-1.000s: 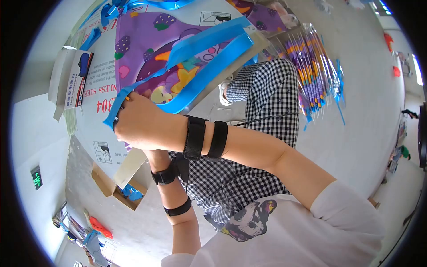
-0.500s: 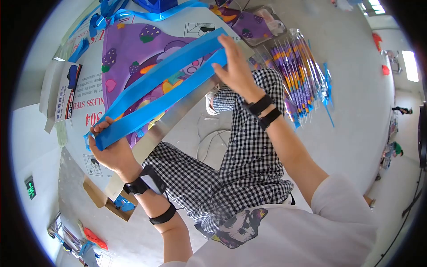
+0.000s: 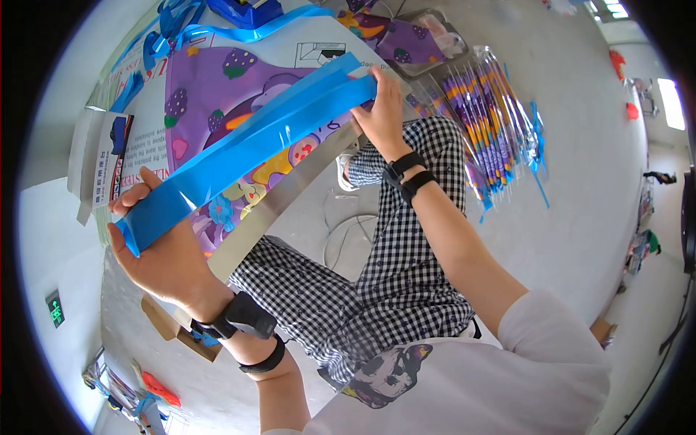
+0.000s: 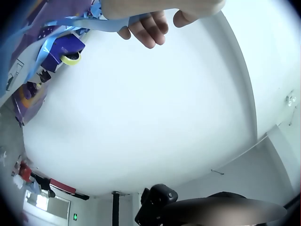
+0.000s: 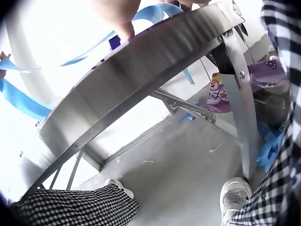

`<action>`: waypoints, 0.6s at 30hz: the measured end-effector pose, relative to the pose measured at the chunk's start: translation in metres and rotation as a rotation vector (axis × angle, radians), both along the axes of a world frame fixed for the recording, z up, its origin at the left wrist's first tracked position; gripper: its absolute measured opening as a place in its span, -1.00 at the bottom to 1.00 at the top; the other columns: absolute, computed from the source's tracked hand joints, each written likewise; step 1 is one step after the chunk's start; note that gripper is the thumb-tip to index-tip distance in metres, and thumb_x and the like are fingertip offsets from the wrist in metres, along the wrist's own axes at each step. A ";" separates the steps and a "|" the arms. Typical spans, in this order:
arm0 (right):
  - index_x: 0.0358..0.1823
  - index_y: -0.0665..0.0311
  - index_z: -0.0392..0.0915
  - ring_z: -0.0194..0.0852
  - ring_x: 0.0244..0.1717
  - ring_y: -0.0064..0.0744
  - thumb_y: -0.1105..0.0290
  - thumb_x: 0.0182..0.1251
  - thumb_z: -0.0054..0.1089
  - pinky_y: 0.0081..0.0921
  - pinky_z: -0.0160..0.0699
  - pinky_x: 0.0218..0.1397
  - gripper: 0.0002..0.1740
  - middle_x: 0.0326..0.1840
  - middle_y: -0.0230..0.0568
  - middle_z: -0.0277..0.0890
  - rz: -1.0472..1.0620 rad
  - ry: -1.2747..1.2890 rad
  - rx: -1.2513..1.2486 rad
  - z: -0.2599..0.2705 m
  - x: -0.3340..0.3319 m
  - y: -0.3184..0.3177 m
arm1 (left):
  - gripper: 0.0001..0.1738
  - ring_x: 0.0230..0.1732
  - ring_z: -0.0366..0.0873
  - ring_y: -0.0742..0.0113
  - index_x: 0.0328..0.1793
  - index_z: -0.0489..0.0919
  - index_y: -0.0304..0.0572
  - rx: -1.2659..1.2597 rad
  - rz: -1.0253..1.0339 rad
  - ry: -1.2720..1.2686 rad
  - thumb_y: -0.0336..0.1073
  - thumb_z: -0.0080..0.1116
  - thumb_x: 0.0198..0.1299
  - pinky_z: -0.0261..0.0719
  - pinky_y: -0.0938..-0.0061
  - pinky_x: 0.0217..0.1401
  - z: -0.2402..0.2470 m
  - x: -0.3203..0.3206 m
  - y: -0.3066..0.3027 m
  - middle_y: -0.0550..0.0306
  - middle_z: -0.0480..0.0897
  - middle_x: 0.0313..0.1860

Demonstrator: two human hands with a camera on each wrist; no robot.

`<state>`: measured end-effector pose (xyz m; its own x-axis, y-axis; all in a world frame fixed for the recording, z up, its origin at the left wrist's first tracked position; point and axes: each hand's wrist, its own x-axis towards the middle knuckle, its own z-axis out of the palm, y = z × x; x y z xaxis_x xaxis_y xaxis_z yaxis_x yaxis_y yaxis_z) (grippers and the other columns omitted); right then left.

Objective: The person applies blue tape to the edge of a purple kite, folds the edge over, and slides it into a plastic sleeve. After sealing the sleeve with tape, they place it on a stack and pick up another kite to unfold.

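A wide, glossy blue ribbon (image 3: 239, 156) is stretched as a long doubled loop between the two hands, over a purple cartoon-printed sheet (image 3: 206, 87) on the table. At its near left end, the left hand (image 3: 170, 264) holds the ribbon across the palm, thumb on one side and fingers bent on the other. The right hand (image 3: 383, 119) grips the far end close to the table's metal edge, fingers over the ribbon and thumb below. In the right wrist view, the blue ribbon (image 5: 153, 14) passes between the right thumb and fingers.
Several wrapped purple packs (image 3: 482, 119) lie at the right. A blue tape dispenser (image 3: 246, 11) and more blue ribbon (image 3: 264, 29) are at the table's back. A tape dispenser carton (image 3: 101, 163) stands on the left. The table's metal rim (image 5: 127, 70) runs above the person's knees.
The right hand has gone from beside the left hand out to the right, and its spread fingers have closed on the ribbon. The left hand has drawn down and left with the ribbon.
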<state>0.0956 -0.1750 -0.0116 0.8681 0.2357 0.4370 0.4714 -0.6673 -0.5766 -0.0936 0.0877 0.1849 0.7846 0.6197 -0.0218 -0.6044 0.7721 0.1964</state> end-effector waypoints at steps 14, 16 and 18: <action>-0.07 0.21 0.61 0.46 0.20 -0.08 0.54 0.13 0.26 -0.11 0.23 0.37 -0.71 0.04 -0.22 0.62 -0.126 -0.144 0.200 -0.014 0.021 -0.001 | -0.67 0.35 0.42 0.00 0.22 0.40 -0.51 0.142 0.244 0.256 -0.47 -0.01 0.40 0.00 -0.08 0.71 -0.028 -0.083 0.014 -0.11 0.55 0.16; -0.10 0.22 0.62 0.47 0.20 -0.08 0.54 0.13 0.25 -0.11 0.22 0.37 -0.73 0.04 -0.22 0.62 -0.123 -0.155 0.204 -0.017 0.023 -0.001 | -0.67 0.34 0.44 0.01 0.23 0.40 -0.50 0.142 0.243 0.249 -0.47 -0.01 0.41 0.03 -0.08 0.71 -0.030 -0.098 0.020 -0.10 0.56 0.15; -0.12 0.22 0.63 0.47 0.19 -0.09 0.55 0.13 0.25 -0.11 0.22 0.38 -0.75 0.04 -0.22 0.63 -0.119 -0.159 0.205 -0.019 0.024 -0.002 | -0.68 0.33 0.46 0.01 0.23 0.40 -0.49 0.172 0.198 0.214 -0.47 -0.02 0.42 0.05 -0.08 0.70 -0.033 -0.114 0.028 -0.09 0.57 0.13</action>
